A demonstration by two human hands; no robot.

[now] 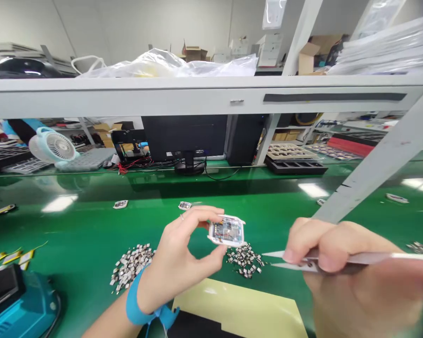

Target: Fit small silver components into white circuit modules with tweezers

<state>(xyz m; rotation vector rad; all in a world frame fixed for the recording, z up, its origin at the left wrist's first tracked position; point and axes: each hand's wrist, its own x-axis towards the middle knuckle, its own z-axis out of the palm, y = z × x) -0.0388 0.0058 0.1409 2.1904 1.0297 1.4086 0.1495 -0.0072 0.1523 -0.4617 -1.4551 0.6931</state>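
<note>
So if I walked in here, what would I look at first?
You'd probably see the small square circuit module first, pinched in the left hand above the shiny green workbench. To its right, the right hand grips pointed metal tweezers. Below the module, two heaps of tiny silvery parts lie on the bench, and a bright blue wrist strap circles the left wrist.

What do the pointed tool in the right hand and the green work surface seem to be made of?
The slim pointed silver tool looks like steel, given its metallic sheen. The glossy green bench surface looks like smooth vinyl or rubber, reflecting the ceiling lights, though the look can't settle which.
</note>
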